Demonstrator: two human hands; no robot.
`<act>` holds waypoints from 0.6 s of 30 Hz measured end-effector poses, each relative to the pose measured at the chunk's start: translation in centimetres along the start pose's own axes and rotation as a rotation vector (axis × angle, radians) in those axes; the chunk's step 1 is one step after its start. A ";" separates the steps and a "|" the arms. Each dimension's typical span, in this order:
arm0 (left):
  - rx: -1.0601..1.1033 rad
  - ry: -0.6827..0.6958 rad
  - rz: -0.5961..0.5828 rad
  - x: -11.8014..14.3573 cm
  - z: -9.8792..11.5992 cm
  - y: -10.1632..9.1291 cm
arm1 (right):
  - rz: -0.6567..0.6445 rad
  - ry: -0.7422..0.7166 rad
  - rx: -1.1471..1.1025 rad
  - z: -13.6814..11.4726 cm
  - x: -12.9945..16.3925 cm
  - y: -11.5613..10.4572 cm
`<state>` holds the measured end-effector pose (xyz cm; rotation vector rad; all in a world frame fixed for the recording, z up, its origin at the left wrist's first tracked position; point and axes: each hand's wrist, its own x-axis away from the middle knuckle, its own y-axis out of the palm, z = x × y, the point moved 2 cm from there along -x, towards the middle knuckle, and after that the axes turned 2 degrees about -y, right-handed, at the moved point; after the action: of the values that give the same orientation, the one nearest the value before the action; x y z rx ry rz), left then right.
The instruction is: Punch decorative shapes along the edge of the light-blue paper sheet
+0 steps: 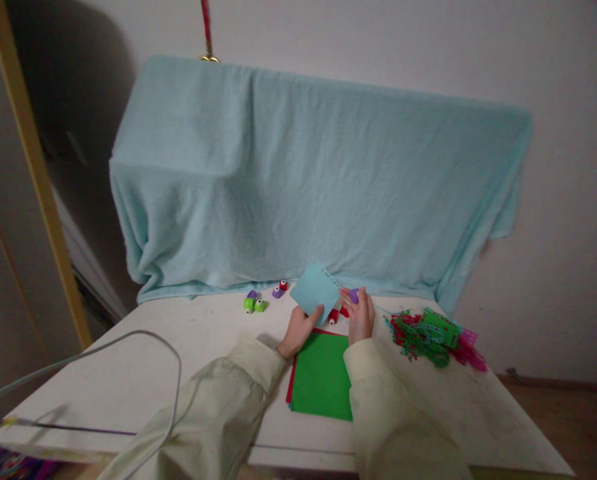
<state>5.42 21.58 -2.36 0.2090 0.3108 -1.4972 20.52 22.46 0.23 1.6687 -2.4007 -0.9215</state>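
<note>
My left hand (298, 332) is closed on a light blue sheet of paper (314, 291), thumb on top, held up tilted above the table. A row of small cut-outs runs along the sheet's upper right edge. My right hand (361, 321) grips a small purple craft punch (353, 295) just beside that edge. I cannot tell whether the punch touches the paper. Behind and below the hands lies a red punch (333, 317), with another red piece next to it. Under my wrists rests a stack of coloured paper with a green sheet (322, 377) on top.
Green punches (254, 305) and a purple punch (277, 292) beside a red one (283, 285) stand at the back left. A tangled heap of punched paper scraps (431, 337) lies on the right. A grey cable (176, 373) loops across the left. A blue cloth (328, 173) hangs behind the table.
</note>
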 end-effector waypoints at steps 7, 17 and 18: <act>0.013 0.026 0.012 0.4 0.5 0.3 | 0.022 -0.005 0.018 0.2 -0.1 -0.2; -0.036 -0.074 0.042 0.4 0.2 -0.3 | 0.024 -0.047 0.165 1.1 -0.4 -0.8; -0.044 -0.080 0.033 0.4 0.1 -0.3 | 0.017 -0.050 0.172 1.1 -0.3 -0.7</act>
<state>5.17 21.18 -2.33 0.1183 0.2752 -1.4602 20.84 23.07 -0.95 1.6961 -2.5896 -0.7830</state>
